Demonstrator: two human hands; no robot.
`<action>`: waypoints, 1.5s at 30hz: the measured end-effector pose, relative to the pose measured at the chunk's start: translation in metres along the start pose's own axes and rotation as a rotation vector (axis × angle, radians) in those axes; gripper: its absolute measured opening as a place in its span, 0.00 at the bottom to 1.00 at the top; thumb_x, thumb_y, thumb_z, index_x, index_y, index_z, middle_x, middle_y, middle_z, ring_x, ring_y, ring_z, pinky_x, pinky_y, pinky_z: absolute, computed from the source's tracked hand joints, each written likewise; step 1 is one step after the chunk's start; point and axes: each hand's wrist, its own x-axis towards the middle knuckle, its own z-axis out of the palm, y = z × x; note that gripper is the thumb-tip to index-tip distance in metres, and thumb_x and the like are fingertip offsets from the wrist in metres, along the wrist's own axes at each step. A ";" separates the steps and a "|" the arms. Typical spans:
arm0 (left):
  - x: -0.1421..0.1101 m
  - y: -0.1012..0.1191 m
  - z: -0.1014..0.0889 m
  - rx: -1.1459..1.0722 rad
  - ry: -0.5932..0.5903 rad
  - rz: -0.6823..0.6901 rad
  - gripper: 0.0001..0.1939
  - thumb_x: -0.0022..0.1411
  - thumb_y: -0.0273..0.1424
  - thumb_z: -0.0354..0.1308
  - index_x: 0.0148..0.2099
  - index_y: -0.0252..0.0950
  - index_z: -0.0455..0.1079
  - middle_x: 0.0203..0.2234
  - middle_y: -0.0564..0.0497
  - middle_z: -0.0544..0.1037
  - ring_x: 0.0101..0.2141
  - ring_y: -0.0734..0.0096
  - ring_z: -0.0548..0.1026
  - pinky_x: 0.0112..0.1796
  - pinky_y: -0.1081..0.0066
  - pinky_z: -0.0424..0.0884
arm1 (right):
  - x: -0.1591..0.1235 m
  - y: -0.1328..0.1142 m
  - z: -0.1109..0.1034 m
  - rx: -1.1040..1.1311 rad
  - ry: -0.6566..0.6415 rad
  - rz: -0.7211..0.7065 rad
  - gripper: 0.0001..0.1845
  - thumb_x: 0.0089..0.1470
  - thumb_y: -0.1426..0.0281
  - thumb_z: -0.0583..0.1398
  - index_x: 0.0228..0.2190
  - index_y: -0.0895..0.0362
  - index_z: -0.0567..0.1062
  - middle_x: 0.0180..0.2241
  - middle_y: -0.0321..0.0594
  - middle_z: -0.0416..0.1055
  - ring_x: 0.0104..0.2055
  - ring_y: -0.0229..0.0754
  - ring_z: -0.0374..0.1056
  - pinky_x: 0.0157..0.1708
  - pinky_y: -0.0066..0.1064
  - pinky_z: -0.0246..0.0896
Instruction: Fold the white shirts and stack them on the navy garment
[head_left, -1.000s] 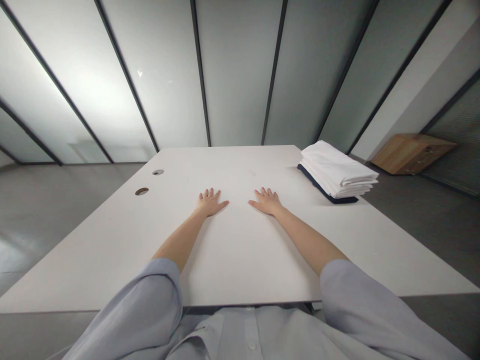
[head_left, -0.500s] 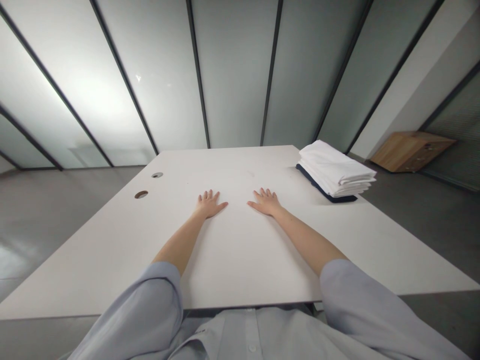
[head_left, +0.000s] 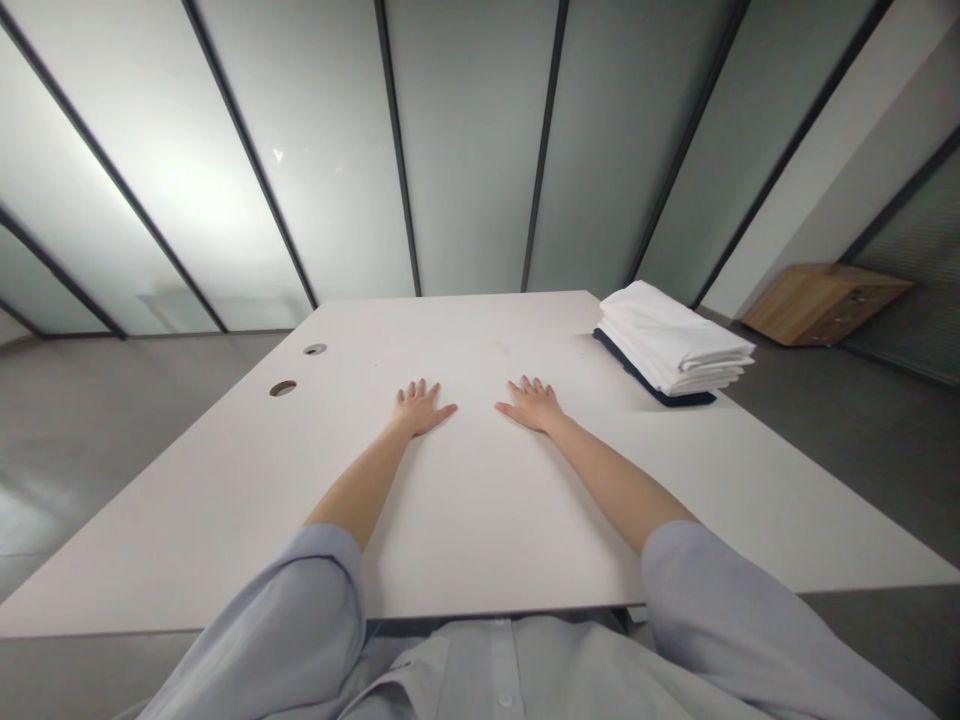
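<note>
My left hand (head_left: 418, 408) lies flat, palm down, on the white table (head_left: 480, 520), fingers spread and nothing in it. To its right, a short gap away, my right hand (head_left: 531, 404) rests the same way, its thumb pointing toward the left one. A stack of folded white cloth (head_left: 671, 340) sits near the table's right edge, beyond my right hand and apart from it. Under the white stack a folded dark navy cloth (head_left: 691, 399) shows along the bottom. What kind of cloth items these are, I cannot tell.
Two round holes pierce the tabletop on the left, one a cable hole (head_left: 283, 388), the other a grommet (head_left: 315, 349). Frosted glass panels (head_left: 472, 150) stand behind the table. A wooden cabinet (head_left: 821, 300) is on the floor at the far right.
</note>
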 end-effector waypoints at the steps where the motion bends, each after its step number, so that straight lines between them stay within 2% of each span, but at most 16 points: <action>1: 0.000 0.000 0.000 0.004 0.000 0.000 0.48 0.57 0.64 0.31 0.71 0.43 0.42 0.69 0.43 0.43 0.66 0.45 0.43 0.61 0.49 0.45 | 0.000 0.000 0.000 0.001 0.001 0.000 0.49 0.53 0.36 0.39 0.66 0.52 0.48 0.69 0.50 0.37 0.68 0.63 0.33 0.63 0.55 0.29; 10: -0.004 0.002 -0.004 0.004 -0.003 -0.004 0.48 0.58 0.64 0.30 0.71 0.41 0.42 0.69 0.42 0.43 0.66 0.46 0.44 0.61 0.49 0.45 | -0.001 -0.001 0.000 0.001 0.018 -0.010 0.48 0.54 0.37 0.40 0.66 0.53 0.49 0.68 0.52 0.38 0.68 0.63 0.35 0.62 0.55 0.31; 20: -0.004 0.002 -0.006 0.001 -0.004 -0.006 0.48 0.57 0.64 0.30 0.71 0.41 0.43 0.69 0.42 0.43 0.66 0.46 0.44 0.61 0.49 0.45 | -0.001 -0.001 -0.001 0.000 0.010 -0.006 0.49 0.54 0.37 0.39 0.66 0.53 0.49 0.69 0.51 0.37 0.68 0.63 0.34 0.62 0.55 0.30; 45: -0.001 -0.001 -0.002 -0.024 0.010 -0.004 0.48 0.57 0.65 0.31 0.71 0.43 0.44 0.69 0.42 0.44 0.66 0.47 0.43 0.61 0.48 0.44 | 0.000 -0.002 -0.001 0.004 -0.004 -0.002 0.48 0.54 0.37 0.39 0.66 0.52 0.48 0.69 0.50 0.36 0.68 0.63 0.33 0.62 0.55 0.30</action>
